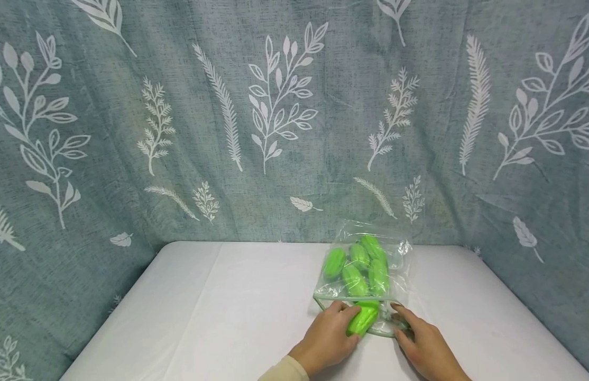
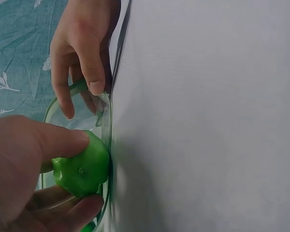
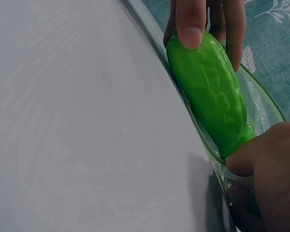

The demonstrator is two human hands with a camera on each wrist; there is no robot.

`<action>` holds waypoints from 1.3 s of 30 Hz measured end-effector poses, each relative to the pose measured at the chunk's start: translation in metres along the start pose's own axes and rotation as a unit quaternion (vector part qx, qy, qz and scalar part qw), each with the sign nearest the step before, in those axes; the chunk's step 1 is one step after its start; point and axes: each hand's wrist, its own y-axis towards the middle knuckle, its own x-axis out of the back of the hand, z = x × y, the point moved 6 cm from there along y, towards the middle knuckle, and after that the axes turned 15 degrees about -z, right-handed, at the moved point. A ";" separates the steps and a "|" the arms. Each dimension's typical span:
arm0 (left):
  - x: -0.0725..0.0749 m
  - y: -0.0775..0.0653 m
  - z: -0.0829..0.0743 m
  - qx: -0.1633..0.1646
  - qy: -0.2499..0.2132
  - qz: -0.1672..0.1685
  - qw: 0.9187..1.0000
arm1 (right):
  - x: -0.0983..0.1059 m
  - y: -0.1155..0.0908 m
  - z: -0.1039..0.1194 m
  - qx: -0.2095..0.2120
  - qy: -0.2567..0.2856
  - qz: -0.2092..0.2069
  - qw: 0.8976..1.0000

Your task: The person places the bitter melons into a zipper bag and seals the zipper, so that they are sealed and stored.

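My left hand (image 1: 329, 334) grips a glossy, ridged green bitter melon (image 3: 205, 87) between thumb and fingers, at the mouth of a clear plastic bag (image 1: 399, 272). The melon's far end lies inside the opening. A lobed end with a small nub, part of the same bitter melon (image 2: 82, 169), faces the left wrist camera. My right hand (image 1: 425, 341) holds the right side of the bag's green-edged rim (image 2: 107, 104), thumb on the near side and fingers at the opening. Several more green bitter melons (image 1: 355, 279) lie inside the bag; its contents near the rim are partly hidden.
The bag lies on a white-covered table (image 1: 247, 296), right of its middle, with its closed end near the back edge. A grey-green curtain (image 1: 218, 185) with white leaf patterns hangs behind the table and along both sides.
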 end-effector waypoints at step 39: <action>0.008 -0.001 -0.016 -0.099 0.071 -0.059 0.991 | -0.002 0.001 -0.001 -0.017 -0.003 0.023 1.000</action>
